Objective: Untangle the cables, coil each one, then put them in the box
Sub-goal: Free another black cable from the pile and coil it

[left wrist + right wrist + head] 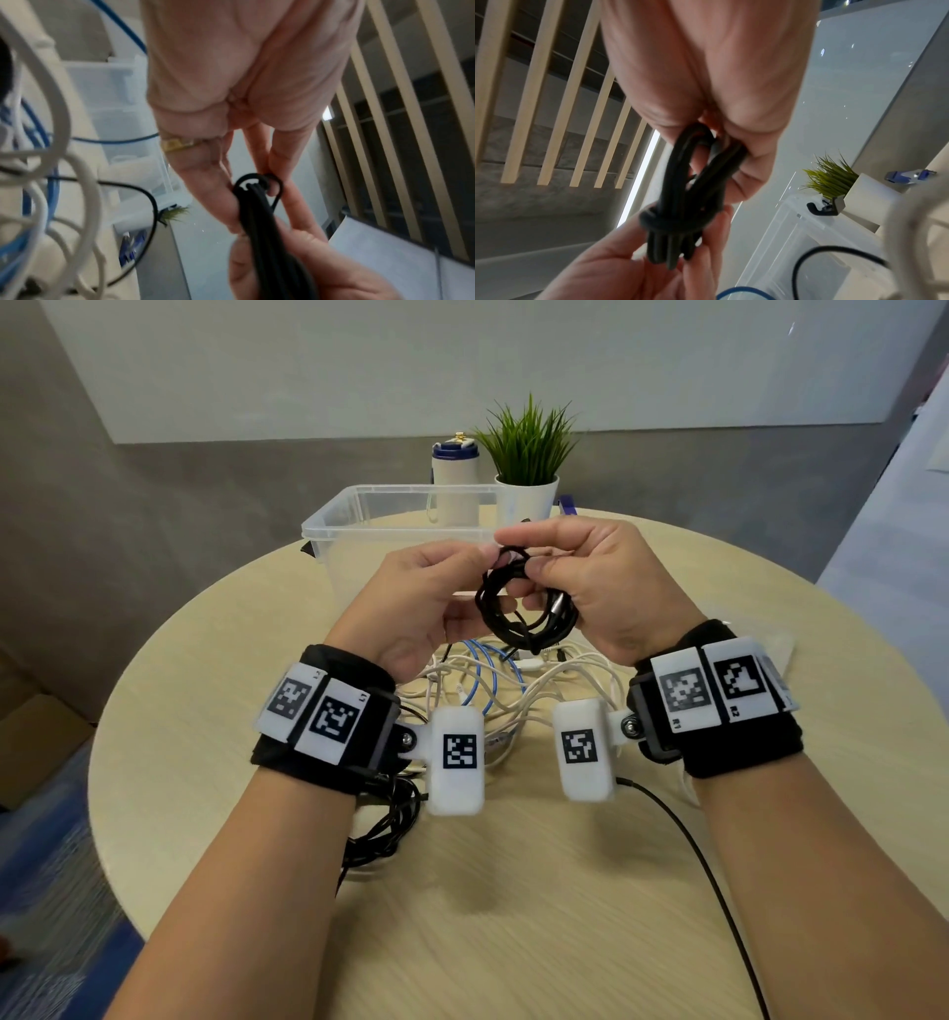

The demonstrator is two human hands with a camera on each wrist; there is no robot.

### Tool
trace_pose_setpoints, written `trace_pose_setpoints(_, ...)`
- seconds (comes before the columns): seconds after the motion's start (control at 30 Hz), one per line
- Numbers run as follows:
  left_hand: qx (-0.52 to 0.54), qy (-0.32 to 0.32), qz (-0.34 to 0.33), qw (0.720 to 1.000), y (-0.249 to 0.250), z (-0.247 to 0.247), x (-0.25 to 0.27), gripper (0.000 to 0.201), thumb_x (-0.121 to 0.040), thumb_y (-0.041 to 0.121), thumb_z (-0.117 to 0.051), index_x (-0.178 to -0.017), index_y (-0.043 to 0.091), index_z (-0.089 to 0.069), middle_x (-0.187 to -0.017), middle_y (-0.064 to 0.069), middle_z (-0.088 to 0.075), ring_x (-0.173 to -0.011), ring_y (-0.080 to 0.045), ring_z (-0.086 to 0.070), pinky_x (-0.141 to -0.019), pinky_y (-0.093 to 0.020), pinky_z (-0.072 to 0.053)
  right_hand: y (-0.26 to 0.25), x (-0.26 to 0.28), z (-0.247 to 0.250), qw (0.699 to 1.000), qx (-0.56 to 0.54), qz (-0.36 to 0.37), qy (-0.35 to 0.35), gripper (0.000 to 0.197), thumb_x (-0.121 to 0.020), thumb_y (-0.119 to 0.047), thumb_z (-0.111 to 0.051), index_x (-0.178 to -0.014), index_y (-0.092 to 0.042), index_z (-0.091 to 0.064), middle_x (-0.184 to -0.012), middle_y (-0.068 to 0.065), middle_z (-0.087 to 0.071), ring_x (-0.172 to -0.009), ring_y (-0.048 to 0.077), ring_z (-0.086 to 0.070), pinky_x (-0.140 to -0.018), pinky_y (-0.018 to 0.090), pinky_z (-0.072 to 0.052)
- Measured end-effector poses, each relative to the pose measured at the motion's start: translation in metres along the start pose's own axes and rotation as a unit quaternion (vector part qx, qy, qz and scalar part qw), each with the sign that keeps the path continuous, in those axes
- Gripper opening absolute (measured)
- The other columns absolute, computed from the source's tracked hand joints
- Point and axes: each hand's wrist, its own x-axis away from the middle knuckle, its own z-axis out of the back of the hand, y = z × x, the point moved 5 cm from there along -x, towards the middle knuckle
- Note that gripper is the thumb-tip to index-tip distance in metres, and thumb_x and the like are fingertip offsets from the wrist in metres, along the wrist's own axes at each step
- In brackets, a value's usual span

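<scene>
A coiled black cable (518, 603) hangs between both hands above the table. My left hand (436, 593) pinches the coil's top from the left, seen close in the left wrist view where the black cable (259, 205) has a turn wrapped round the bundle. My right hand (575, 572) grips the same coil from the right; the black cable (687, 192) runs through its curled fingers. Below lies a tangle of white cables (560, 680) and a blue cable (490, 675). The clear plastic box (349, 516) stands just behind the hands.
A potted green plant (529, 454) and a white bottle with a blue cap (454, 480) stand behind the box. Another black cable bundle (385, 834) lies under my left wrist. A thin black wire (719, 886) runs from the right wrist device. The round wooden table (513, 916) extends toward me.
</scene>
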Motion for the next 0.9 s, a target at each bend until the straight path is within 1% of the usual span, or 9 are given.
trace_pose_setpoints(0.07, 0.023, 0.018, 0.017, 0.999, -0.001, 0.003, 0.0, 0.013, -0.092, 0.015, -0.057, -0.081, 0.013, -0.063, -0.074, -0.004, -0.071, -0.063, -0.015, -0.069, -0.054, -0.023, -0.054, 0.0, 0.0, -0.002, 1.0, 0.001, -0.003, 0.001, 0.039, -0.087, 0.017, -0.043, -0.093, -0.011, -0.069, -0.076, 0.008, -0.068, -0.063, 0.01, -0.063, -0.061, 0.021, -0.052)
trace_pose_setpoints(0.13, 0.045, 0.035, 0.024, 0.998, -0.002, 0.005, -0.001, 0.023, -0.089, 0.01, -0.06, -0.068, 0.015, -0.055, -0.067, -0.002, -0.069, -0.06, -0.014, -0.068, -0.052, -0.023, -0.053, 0.0, -0.001, -0.002, 1.0, -0.003, -0.012, 0.009, 0.04, -0.084, 0.019, -0.041, -0.087, -0.009, -0.069, -0.071, 0.003, -0.069, -0.062, 0.01, -0.064, -0.06, 0.019, -0.052)
trace_pose_setpoints(0.3, 0.066, 0.043, 0.024, 0.997, -0.004, 0.005, -0.002, 0.03, -0.087, 0.004, -0.062, -0.063, 0.015, -0.048, -0.07, -0.008, -0.064, -0.059, -0.014, -0.066, -0.056, -0.024, -0.054, 0.001, -0.001, 0.0, 1.0, -0.003, -0.011, 0.011, 0.035, -0.084, 0.019, -0.043, -0.084, -0.006, -0.068, -0.067, 0.004, -0.069, -0.063, 0.01, -0.066, -0.062, 0.018, -0.053)
trace_pose_setpoints(0.4, 0.054, 0.046, 0.008, 0.997, -0.003, 0.005, -0.003, 0.017, -0.086, 0.002, -0.062, -0.073, 0.012, -0.056, -0.065, -0.005, -0.066, -0.058, -0.013, -0.065, -0.052, -0.021, -0.051, 0.001, -0.001, 0.0, 1.0, -0.002, -0.002, 0.01, 0.03, -0.086, 0.017, -0.047, -0.086, -0.005, -0.067, -0.069, 0.005, -0.069, -0.064, 0.011, -0.066, -0.064, 0.019, -0.053)
trace_pose_setpoints(0.5, 0.064, 0.036, -0.012, 0.997, -0.003, 0.002, -0.004, 0.007, -0.088, 0.002, -0.059, -0.084, 0.006, -0.063, -0.071, -0.007, -0.07, -0.065, -0.014, -0.067, -0.06, -0.022, -0.054, 0.002, -0.002, 0.002, 0.999, -0.019, -0.005, 0.029, 0.027, -0.086, 0.017, -0.049, -0.09, -0.006, -0.062, -0.079, 0.01, -0.066, -0.062, 0.012, -0.066, -0.062, 0.02, -0.053)
trace_pose_setpoints(0.63, 0.081, -0.008, -0.018, 0.997, -0.004, 0.0, -0.004, 0.018, -0.092, 0.001, -0.051, -0.105, -0.003, -0.063, -0.087, -0.013, -0.072, -0.081, -0.016, -0.069, -0.073, -0.024, -0.056, 0.001, -0.004, 0.009, 0.997, -0.021, -0.005, 0.068, 0.025, -0.085, 0.016, -0.051, -0.089, -0.006, -0.061, -0.082, 0.013, -0.066, -0.064, 0.014, -0.066, -0.062, 0.021, -0.053)
trace_pose_setpoints(0.7, 0.081, -0.025, -0.002, 0.996, -0.004, -0.001, -0.002, 0.023, -0.092, 0.001, -0.05, -0.111, -0.002, -0.062, -0.091, -0.012, -0.072, -0.081, -0.016, -0.069, -0.075, -0.025, -0.057, 0.001, -0.004, 0.012, 0.996, -0.025, -0.004, 0.082, 0.025, -0.085, 0.016, -0.052, -0.088, -0.006, -0.062, -0.081, 0.013, -0.066, -0.063, 0.012, -0.066, -0.062, 0.021, -0.054)
trace_pose_setpoints(0.77, 0.062, -0.01, 0.015, 0.998, -0.005, 0.001, -0.002, 0.019, -0.091, 0.003, -0.053, -0.105, 0.005, -0.065, -0.085, -0.009, -0.072, -0.074, -0.015, -0.069, -0.072, -0.025, -0.058, 0.0, -0.004, 0.012, 0.996, -0.025, -0.001, 0.086, 0.024, -0.085, 0.016, -0.052, -0.088, -0.006, -0.061, -0.081, 0.013, -0.066, -0.063, 0.011, -0.066, -0.063, 0.021, -0.054)
trace_pose_setpoints(0.9, 0.056, 0.039, 0.028, 0.997, -0.004, 0.004, -0.001, 0.007, -0.085, 0.004, -0.063, -0.081, 0.009, -0.065, -0.069, -0.004, -0.068, -0.057, -0.011, -0.061, -0.057, -0.017, -0.054, 0.001, -0.003, 0.009, 0.996, -0.024, 0.006, 0.087, 0.024, -0.085, 0.017, -0.052, -0.086, -0.007, -0.058, -0.081, 0.013, -0.066, -0.065, 0.013, -0.067, -0.063, 0.023, -0.055)
